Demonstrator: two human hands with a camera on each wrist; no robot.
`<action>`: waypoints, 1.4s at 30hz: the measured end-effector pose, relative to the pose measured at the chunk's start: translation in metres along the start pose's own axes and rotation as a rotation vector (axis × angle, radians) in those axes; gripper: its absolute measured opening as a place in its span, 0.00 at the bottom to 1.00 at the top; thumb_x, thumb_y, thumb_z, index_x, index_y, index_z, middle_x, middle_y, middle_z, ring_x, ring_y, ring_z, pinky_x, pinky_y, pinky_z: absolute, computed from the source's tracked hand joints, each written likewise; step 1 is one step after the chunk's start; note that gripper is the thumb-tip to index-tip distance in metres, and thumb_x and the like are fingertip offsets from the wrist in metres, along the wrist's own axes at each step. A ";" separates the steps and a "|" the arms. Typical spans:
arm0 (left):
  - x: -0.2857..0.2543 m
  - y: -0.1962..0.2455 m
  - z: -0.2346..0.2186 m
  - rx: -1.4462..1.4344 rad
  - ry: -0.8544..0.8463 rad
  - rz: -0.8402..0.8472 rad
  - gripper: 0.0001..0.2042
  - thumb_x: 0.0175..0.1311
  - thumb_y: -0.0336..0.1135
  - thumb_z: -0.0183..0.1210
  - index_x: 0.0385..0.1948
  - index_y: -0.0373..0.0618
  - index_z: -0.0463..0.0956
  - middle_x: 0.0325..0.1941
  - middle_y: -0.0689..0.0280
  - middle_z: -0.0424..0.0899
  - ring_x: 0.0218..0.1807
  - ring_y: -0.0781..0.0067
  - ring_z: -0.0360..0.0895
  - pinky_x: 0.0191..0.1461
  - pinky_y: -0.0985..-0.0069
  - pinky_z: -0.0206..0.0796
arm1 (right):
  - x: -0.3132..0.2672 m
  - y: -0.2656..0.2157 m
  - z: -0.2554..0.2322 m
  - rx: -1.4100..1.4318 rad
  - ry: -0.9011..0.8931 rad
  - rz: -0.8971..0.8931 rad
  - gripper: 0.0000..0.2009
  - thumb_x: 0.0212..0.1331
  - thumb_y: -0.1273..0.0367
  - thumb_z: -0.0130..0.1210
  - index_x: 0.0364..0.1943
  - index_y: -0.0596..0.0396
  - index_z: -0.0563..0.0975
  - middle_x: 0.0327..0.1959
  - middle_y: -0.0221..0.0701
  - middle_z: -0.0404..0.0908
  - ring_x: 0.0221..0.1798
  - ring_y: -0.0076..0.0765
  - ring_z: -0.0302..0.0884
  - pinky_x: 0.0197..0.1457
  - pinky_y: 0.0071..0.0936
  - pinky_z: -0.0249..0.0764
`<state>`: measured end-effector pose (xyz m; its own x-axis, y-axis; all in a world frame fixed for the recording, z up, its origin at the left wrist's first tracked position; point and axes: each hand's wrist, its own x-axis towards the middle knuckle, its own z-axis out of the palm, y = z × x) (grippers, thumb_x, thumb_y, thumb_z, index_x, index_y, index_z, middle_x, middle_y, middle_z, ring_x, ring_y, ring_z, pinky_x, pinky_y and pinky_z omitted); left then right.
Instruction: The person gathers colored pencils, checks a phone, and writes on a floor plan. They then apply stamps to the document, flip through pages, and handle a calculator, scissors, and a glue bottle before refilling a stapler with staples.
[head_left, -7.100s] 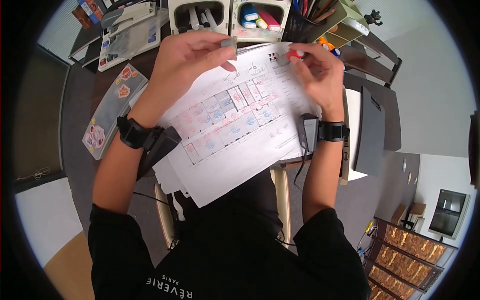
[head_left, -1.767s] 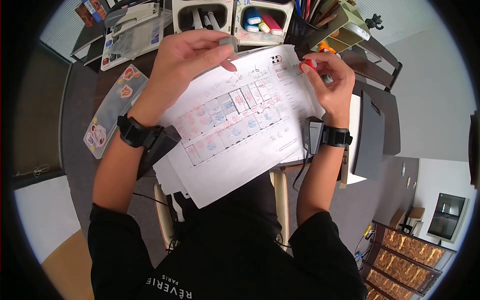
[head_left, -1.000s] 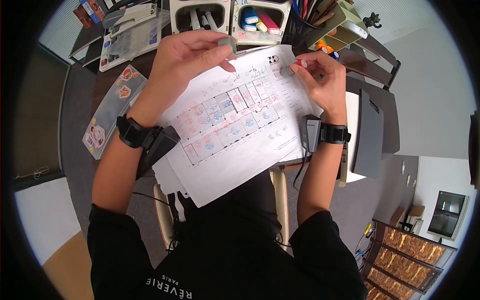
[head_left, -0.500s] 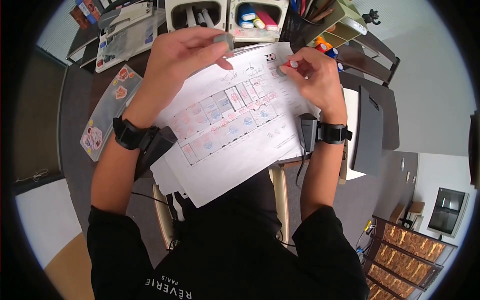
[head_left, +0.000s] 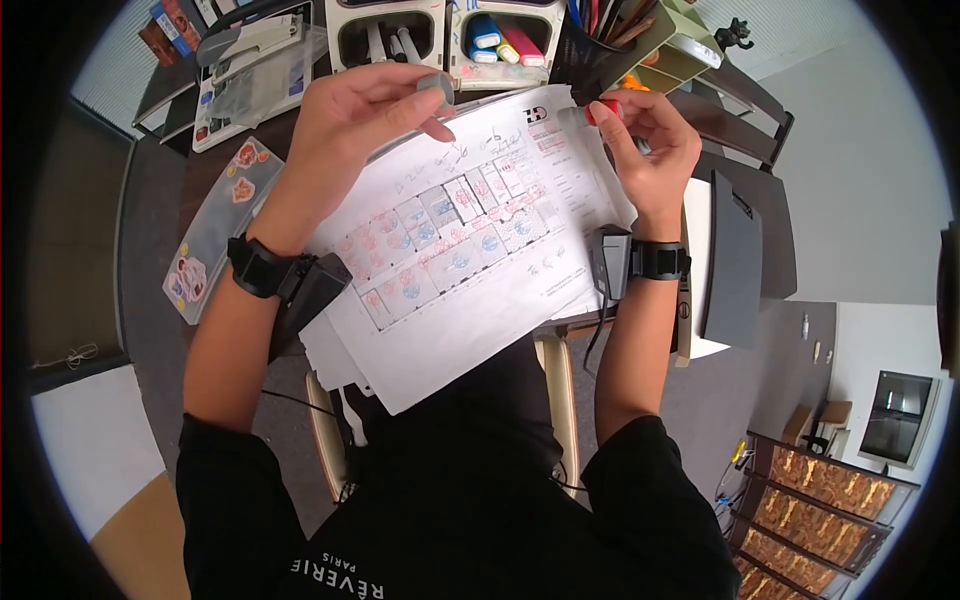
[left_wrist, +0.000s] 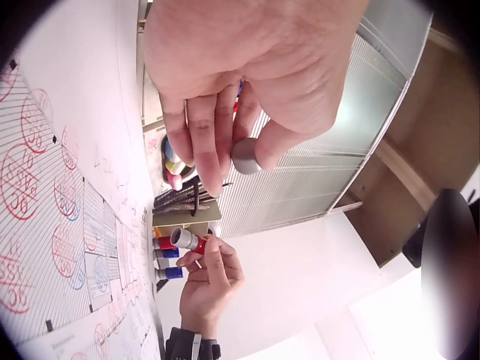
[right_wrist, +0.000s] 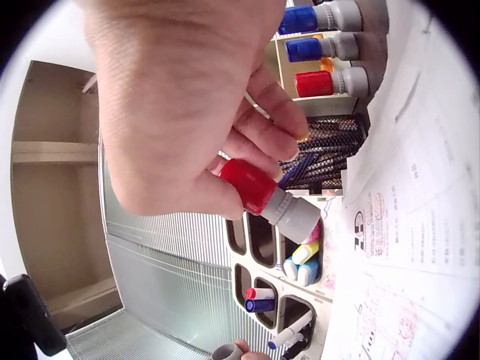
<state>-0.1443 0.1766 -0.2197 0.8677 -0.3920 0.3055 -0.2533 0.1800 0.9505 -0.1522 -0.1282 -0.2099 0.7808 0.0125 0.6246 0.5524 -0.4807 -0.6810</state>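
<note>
Left hand (head_left: 350,130) pinches a small round grey cap (left_wrist: 245,155) between thumb and fingers, above the far left part of the papers. The right hand (head_left: 655,150) grips a stamp with a red handle (right_wrist: 249,186) and a grey lower end, held tilted over the far right corner of the papers. Beneath both hands lies a printed floor plan (head_left: 450,240), covered with round red and blue stamp prints and some handwriting. Several more capped stamps, blue (right_wrist: 304,50) and red (right_wrist: 313,84), stand beyond the right hand; in the head view that hand mostly hides them.
White pen holders (head_left: 500,75) with markers and highlighters line the back. Next to them stand a black mesh pen cup (head_left: 585,65) and a greenish organizer (head_left: 665,50). A stickered translucent case (head_left: 225,230) lies left, and a dark grey device (head_left: 733,260) sits right.
The right hand, holding the red stamp, has lifted back and right from the paper and turned over. The left hand keeps its pinch on the grey cap. The head view has shifted slightly.
</note>
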 end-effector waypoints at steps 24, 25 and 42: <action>-0.001 0.001 0.004 0.016 -0.036 -0.014 0.16 0.71 0.31 0.59 0.56 0.35 0.77 0.44 0.59 0.87 0.44 0.70 0.86 0.58 0.74 0.73 | -0.001 -0.002 0.005 0.214 -0.180 0.172 0.11 0.61 0.74 0.65 0.45 0.60 0.79 0.34 0.28 0.85 0.31 0.16 0.76 0.33 0.16 0.73; -0.001 0.002 0.004 0.008 -0.038 -0.016 0.16 0.71 0.31 0.59 0.56 0.35 0.77 0.44 0.59 0.87 0.44 0.70 0.86 0.58 0.74 0.73 | -0.002 -0.002 0.005 0.222 -0.179 0.164 0.10 0.60 0.74 0.65 0.44 0.60 0.80 0.32 0.26 0.84 0.30 0.15 0.75 0.32 0.15 0.71; 0.000 0.004 0.004 -0.010 -0.026 -0.009 0.15 0.71 0.32 0.59 0.55 0.33 0.77 0.43 0.58 0.87 0.43 0.69 0.86 0.57 0.74 0.73 | -0.004 -0.004 -0.003 0.070 -0.350 0.123 0.10 0.49 0.75 0.70 0.24 0.56 0.76 0.17 0.17 0.66 0.21 0.12 0.57 0.26 0.18 0.52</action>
<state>-0.1475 0.1737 -0.2155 0.8582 -0.4174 0.2988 -0.2416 0.1853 0.9525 -0.1583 -0.1289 -0.2091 0.8882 0.2636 0.3764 0.4578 -0.4360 -0.7748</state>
